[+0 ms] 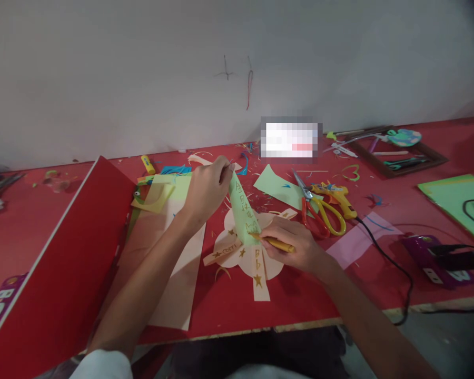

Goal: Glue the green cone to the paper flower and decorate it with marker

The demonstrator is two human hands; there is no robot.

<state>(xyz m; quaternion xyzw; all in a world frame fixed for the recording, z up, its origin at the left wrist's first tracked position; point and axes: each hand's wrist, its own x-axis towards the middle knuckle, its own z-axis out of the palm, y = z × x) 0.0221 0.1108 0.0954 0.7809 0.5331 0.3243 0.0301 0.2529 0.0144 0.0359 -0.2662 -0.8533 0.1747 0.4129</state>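
My left hand (207,189) pinches the top of a pale green paper cone (242,202) with gold letters down its side. A gold marker (276,243) is in my right hand (294,243), its tip against the lower part of the cone. Under the cone lies a cream, flower-shaped paper (276,269) with scalloped edges. Cream strips with gold stars and letters reach out from it, one strip (258,279) toward me and another (221,252) to the left. My right fingers rest over part of the flower and hide it.
Scissors (319,210) and a yellow glue gun (335,199) with a black cord lie right of the cone. Cream sheets (177,295) are on the left, beside an upright red panel (71,252). Purple power strips (426,258) and a brown frame (403,163) are farther right.
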